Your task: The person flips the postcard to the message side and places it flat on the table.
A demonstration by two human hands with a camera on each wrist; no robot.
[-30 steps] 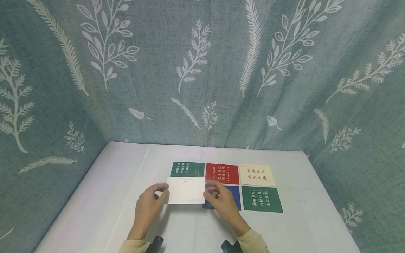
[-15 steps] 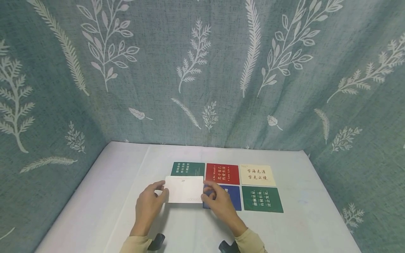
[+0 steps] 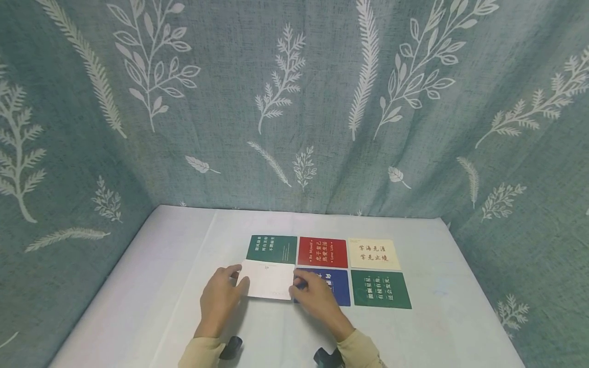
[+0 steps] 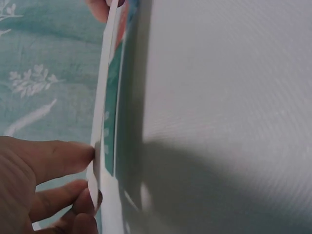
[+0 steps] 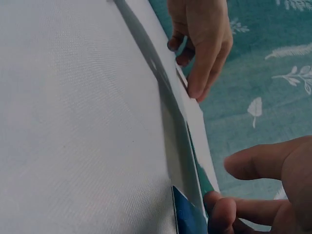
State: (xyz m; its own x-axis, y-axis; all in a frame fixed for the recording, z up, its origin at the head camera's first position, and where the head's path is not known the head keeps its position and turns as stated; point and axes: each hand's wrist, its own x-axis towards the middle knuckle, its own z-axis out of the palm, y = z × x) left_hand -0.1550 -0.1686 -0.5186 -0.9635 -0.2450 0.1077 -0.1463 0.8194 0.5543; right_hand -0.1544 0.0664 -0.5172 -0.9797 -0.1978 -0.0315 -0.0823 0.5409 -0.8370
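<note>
A postcard [image 3: 267, 280], its white printed side facing up, is held low above the white table at the front left of several laid-out cards. My left hand [image 3: 222, 295] pinches its left edge between thumb and fingers. At the right edge is my right hand [image 3: 318, 301], its fingers curled at that side. In the right wrist view the right thumb [image 5: 253, 163] looks slightly apart from the edge, with fingertips [image 5: 214, 202] by the card's underside. The postcard's far edge meets or overlaps the green card [image 3: 272, 249] behind it. Part of the blue card [image 3: 338, 287] is hidden by the right hand.
Behind the blue card lies a red card [image 3: 323, 252], with a cream card [image 3: 375, 254] to its right. Another green card [image 3: 381, 289] lies front right. Patterned blue-green cloth [image 3: 294, 153] hangs around the white table [image 3: 184, 245].
Both hands lowered the postcard toward the table, tilting its face and bringing it slightly nearer my body. More of the green card behind it shows. The other cards stay put.
</note>
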